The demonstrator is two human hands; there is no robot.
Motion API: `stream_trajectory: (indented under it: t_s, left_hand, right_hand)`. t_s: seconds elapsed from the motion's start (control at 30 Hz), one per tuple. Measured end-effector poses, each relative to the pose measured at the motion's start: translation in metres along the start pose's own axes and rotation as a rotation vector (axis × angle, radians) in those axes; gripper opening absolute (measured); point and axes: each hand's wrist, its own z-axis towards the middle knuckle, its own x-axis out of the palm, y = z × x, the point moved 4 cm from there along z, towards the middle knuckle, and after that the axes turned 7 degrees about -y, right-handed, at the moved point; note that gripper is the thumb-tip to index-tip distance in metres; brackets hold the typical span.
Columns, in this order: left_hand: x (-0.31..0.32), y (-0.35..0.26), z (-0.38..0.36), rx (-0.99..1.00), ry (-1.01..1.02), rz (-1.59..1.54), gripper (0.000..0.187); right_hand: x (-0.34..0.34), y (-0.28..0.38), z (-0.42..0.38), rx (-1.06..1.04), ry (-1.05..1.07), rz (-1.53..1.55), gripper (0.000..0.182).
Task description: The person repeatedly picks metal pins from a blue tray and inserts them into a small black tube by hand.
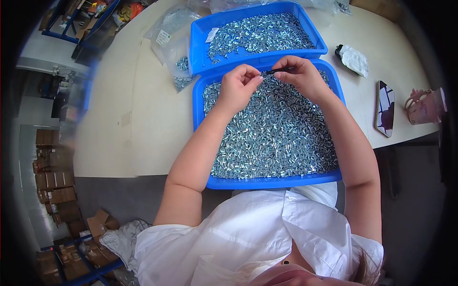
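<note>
A near blue tray (200, 143) holds a heap of small shiny metal pieces (272, 133). My left hand (238, 88) hovers over its far edge, fingertips pinched on one small metal piece (260, 76). My right hand (300, 74) holds a thin black tool (276, 71) whose tip meets that piece. A second blue tray (198, 43) farther back holds a thinner layer of the same metal pieces (260, 35).
Clear plastic bags (171, 43) with more metal pieces lie left of the far tray. A phone (384, 107), a pink cup (424, 106) and a black-and-white bundle (354, 59) sit to the right. Cardboard boxes (55, 186) stand on the floor at the left.
</note>
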Motion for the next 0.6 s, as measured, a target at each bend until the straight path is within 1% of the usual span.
stream_trajectory:
  t_s: [0.07,0.1,0.17,0.2,0.27,0.3,0.37,0.4,0.47,0.5,0.57,0.6]
  left_hand:
    - [-0.002,-0.006,-0.001,0.042,-0.032,0.143,0.007]
    - [-0.001,-0.008,-0.001,0.042,-0.031,0.144,0.007]
    - [-0.001,-0.02,-0.003,0.292,-0.096,0.3,0.007]
    - [0.0,-0.019,-0.003,0.292,-0.096,0.3,0.007]
    - [0.002,-0.022,-0.004,0.386,-0.089,0.364,0.007]
    - [0.001,-0.019,-0.004,0.385,-0.087,0.364,0.007]
    - [0.0,-0.006,-0.001,0.214,-0.007,0.433,0.013]
    - [0.0,-0.003,0.0,0.215,-0.004,0.434,0.013]
    - [-0.001,0.011,0.002,-0.163,0.027,0.152,0.016]
    - [-0.001,0.011,0.002,-0.161,0.028,0.151,0.016]
    - [0.002,0.007,0.001,-0.262,0.016,-0.212,0.012]
    - [0.002,0.007,0.001,-0.26,0.016,-0.212,0.012]
  right_hand:
    - [0.001,0.0,0.0,-0.016,0.0,-0.032,0.014]
    - [0.002,0.001,-0.001,-0.016,0.0,-0.032,0.014]
    - [0.003,0.004,-0.003,0.039,-0.041,-0.18,0.011]
    - [0.005,0.005,-0.005,0.039,-0.042,-0.18,0.011]
    - [0.008,0.012,-0.008,-0.148,-0.09,-0.42,0.011]
    - [0.007,0.011,-0.008,-0.146,-0.09,-0.42,0.011]
    - [0.009,0.024,-0.012,-0.579,-0.147,-0.788,0.007]
    - [0.009,0.025,-0.012,-0.578,-0.15,-0.787,0.007]
    - [0.007,0.037,-0.017,-0.752,-0.347,-0.95,0.01]
    - [0.009,0.041,-0.018,-0.753,-0.349,-0.951,0.01]
    - [0.002,0.034,-0.014,-0.259,-0.354,-0.395,0.015]
    - [0.0,0.024,-0.009,-0.307,-0.332,-0.148,0.016]
